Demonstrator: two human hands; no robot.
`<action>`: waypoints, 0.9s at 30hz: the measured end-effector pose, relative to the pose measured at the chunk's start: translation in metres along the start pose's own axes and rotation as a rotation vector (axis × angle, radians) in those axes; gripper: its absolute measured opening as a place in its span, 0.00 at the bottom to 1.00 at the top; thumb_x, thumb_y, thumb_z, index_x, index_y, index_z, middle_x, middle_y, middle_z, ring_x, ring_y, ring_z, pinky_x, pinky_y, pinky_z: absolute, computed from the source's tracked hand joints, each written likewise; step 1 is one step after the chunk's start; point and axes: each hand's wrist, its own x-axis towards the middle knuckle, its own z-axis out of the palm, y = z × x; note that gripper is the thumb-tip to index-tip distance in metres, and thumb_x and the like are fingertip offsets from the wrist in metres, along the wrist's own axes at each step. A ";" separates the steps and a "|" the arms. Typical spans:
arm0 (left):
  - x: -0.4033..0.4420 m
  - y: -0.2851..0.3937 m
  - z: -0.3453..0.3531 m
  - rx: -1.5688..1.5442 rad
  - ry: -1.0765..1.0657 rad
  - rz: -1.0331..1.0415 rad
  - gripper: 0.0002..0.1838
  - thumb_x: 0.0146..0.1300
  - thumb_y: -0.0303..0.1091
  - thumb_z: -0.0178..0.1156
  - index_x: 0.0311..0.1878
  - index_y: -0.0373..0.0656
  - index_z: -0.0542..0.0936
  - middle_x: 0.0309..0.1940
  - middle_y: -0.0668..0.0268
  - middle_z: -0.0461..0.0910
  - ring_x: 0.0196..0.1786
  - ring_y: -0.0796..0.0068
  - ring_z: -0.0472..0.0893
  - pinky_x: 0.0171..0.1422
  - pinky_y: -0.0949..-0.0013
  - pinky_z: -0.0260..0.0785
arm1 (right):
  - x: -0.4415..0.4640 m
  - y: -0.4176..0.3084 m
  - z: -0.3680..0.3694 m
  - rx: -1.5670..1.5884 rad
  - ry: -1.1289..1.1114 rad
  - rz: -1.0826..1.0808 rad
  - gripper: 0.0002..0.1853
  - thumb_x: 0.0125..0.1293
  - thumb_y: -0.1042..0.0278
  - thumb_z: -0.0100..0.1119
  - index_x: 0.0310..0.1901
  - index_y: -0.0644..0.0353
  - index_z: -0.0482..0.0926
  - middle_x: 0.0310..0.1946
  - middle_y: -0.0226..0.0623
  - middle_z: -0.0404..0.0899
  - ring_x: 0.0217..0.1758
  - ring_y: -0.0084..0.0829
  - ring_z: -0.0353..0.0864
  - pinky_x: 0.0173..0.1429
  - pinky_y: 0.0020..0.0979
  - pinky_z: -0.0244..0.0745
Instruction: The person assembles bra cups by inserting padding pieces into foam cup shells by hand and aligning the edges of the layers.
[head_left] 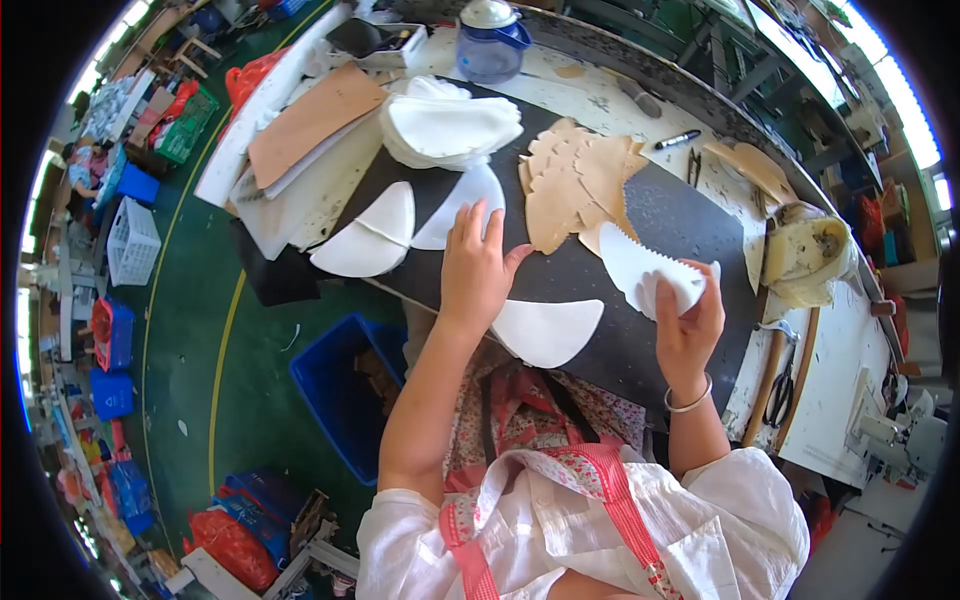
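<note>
My right hand [690, 320] is closed on a white curved piece with a zigzag edge [628, 262], held above the right part of the black mat [690, 225]. My left hand [478, 265] lies with fingers stretched out over a thin, pale translucent piece [470, 195]. Near its wrist, a white rounded piece [550, 332] rests at the mat's front edge. Two white pieces [365, 240] overlap left of that hand. Behind it rises a stack of white curved pieces [450, 130]. Tan scallop-edged pieces [570, 190] lie fanned out between my hands.
Brown board [315, 120] lies at the back left, and a lidded blue jar [490, 50] stands at the back. A pen [677, 140] is behind the mat. Scissors [780, 395] lie at the right. Below the table's left side stands a blue bin [330, 400].
</note>
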 end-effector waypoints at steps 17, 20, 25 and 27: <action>-0.081 0.018 -0.016 -0.622 -0.076 -0.550 0.12 0.61 0.31 0.65 0.28 0.33 0.76 0.19 0.67 0.76 0.22 0.86 0.72 0.27 0.77 0.63 | -0.028 0.028 0.040 -0.009 -0.485 0.230 0.11 0.55 0.72 0.66 0.27 0.73 0.77 0.29 0.42 0.77 0.24 0.33 0.81 0.30 0.30 0.77; -0.080 0.020 -0.015 -0.594 -0.082 -0.534 0.13 0.61 0.32 0.65 0.26 0.33 0.76 0.18 0.65 0.75 0.20 0.83 0.72 0.26 0.75 0.63 | -0.029 0.029 0.039 -0.034 -0.485 0.192 0.10 0.55 0.73 0.65 0.26 0.73 0.77 0.31 0.42 0.78 0.25 0.36 0.82 0.31 0.31 0.78; -0.079 0.018 -0.012 -0.404 -0.103 -0.442 0.13 0.59 0.31 0.66 0.25 0.34 0.74 0.19 0.64 0.74 0.19 0.76 0.74 0.25 0.71 0.65 | -0.038 0.034 0.044 -0.194 -0.474 0.007 0.08 0.53 0.75 0.65 0.29 0.70 0.76 0.32 0.40 0.77 0.26 0.35 0.79 0.30 0.30 0.76; -0.079 0.021 -0.011 -0.284 -0.107 -0.372 0.12 0.58 0.30 0.66 0.26 0.36 0.74 0.19 0.65 0.74 0.19 0.78 0.73 0.24 0.73 0.64 | -0.041 0.034 0.048 -0.303 -0.467 -0.085 0.10 0.53 0.72 0.66 0.28 0.67 0.74 0.33 0.39 0.75 0.28 0.36 0.79 0.31 0.31 0.76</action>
